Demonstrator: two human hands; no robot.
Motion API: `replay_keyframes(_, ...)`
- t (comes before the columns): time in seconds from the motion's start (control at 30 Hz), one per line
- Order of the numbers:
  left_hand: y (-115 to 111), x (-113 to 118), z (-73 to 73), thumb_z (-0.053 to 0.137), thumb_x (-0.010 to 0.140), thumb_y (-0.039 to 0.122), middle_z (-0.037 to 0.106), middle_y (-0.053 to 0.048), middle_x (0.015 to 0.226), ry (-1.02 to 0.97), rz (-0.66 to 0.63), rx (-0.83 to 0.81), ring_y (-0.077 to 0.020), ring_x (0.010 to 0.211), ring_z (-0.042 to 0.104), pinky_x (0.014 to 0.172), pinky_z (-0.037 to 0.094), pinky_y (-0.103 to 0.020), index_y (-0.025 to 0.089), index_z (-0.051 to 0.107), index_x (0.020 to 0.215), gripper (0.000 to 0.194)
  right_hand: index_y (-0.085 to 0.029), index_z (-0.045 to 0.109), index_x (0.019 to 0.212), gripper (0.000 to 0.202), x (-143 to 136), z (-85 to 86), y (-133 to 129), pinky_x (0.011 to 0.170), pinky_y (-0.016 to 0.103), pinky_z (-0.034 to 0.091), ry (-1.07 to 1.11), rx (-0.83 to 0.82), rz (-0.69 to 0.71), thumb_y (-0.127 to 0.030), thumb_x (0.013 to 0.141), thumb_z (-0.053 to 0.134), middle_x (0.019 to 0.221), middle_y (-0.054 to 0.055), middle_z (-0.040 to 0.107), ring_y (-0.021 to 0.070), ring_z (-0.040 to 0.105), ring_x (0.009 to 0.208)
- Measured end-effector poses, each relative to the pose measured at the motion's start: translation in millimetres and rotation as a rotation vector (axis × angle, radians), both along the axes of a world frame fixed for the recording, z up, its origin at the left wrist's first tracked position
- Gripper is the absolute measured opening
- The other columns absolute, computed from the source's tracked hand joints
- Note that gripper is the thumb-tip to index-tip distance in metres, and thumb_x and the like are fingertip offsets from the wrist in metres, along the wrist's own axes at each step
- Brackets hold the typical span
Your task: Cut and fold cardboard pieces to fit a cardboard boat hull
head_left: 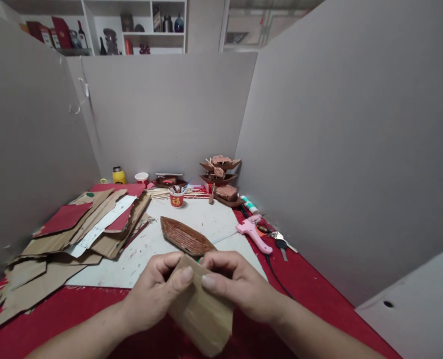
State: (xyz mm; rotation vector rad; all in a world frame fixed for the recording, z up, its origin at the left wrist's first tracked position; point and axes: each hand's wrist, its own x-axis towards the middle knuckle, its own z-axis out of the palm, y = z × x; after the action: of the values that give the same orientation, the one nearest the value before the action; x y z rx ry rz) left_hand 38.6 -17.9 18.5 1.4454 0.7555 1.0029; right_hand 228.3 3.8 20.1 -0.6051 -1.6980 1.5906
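Both hands pinch one bent piece of brown cardboard [204,316] near its far end, low in front of me. My left hand [156,286] is closed on its left edge, thumb on top. My right hand [243,286] grips the other edge, its thumb also lying on the upper face. The fingers beneath the piece are partly hidden. Just beyond the hands a brown model boat hull [186,237] rests on a white board [127,271], its near end close to my right fingers.
Cardboard scraps [64,232] pile up at left. A pink glue gun [254,234] and keys [281,243] lie at right. Behind stand a red paper cup [177,198], thin sticks [201,193], finished model boats [221,174] and a yellow bottle [118,175]. Grey partitions [161,109] enclose the table.
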Motion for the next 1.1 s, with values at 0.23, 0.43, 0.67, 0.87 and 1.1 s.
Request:
replay_keyframes(0.23,9.7,-6.6,3.7,0.057,0.087,0.043,0.058,-0.001,0.069,0.039,0.078,-0.040,-0.0108,0.061,0.045,0.057,0.038,-0.021,0.012,0.065,0.077,0.033,-0.014,0.057,0.075,0.044,9.4,-6.0,12.1,0.040,0.016,0.029,-0.075,-0.114,0.103,-0.055,0.070,0.072,0.056,-0.005,0.048,0.0051,0.038,0.044)
replay_keyframes(0.43,9.6,-8.1,1.6,0.068,0.080,0.038,0.066,-0.003,0.071,-0.020,-0.025,-0.167,-0.0115,0.061,0.054,0.058,0.042,-0.020,0.012,0.070,0.080,0.026,-0.015,0.051,0.069,0.041,8.0,-5.8,7.4,0.043,0.017,0.026,-0.089,-0.004,0.206,-0.053,0.082,0.061,0.058,-0.006,0.041,0.0049,0.032,0.048)
replay_keyframes(0.67,6.5,-10.4,-0.3,0.069,0.080,0.033,0.070,-0.004,0.072,-0.153,-0.127,-0.264,-0.0125,0.064,0.061,0.063,0.047,-0.021,0.013,0.073,0.086,0.022,-0.018,0.041,0.061,0.044,8.4,1.5,2.0,0.048,0.021,0.024,-0.067,0.120,0.252,-0.049,0.091,0.049,0.059,-0.006,0.033,0.0069,0.027,0.052)
replay_keyframes(0.87,3.0,-6.4,-7.4,0.071,0.077,0.041,0.071,-0.006,0.073,-0.203,-0.279,-0.338,-0.0122,0.062,0.059,0.063,0.046,-0.022,0.011,0.075,0.084,0.031,-0.020,0.037,0.061,0.040,7.4,11.5,-13.1,0.051,0.024,0.028,-0.115,0.253,0.285,-0.046,0.092,0.044,0.059,-0.003,0.035,0.0095,0.031,0.053)
replay_keyframes(1.1,-2.2,5.0,-13.1,0.073,0.071,0.048,0.068,-0.005,0.065,-0.257,-0.340,-0.338,-0.0110,0.056,0.054,0.059,0.041,-0.021,0.010,0.075,0.076,0.038,-0.020,0.043,0.056,0.044,3.3,13.4,-22.1,0.052,0.023,0.037,-0.088,0.318,0.327,-0.048,0.091,0.042,0.056,0.000,0.043,0.0110,0.043,0.052)
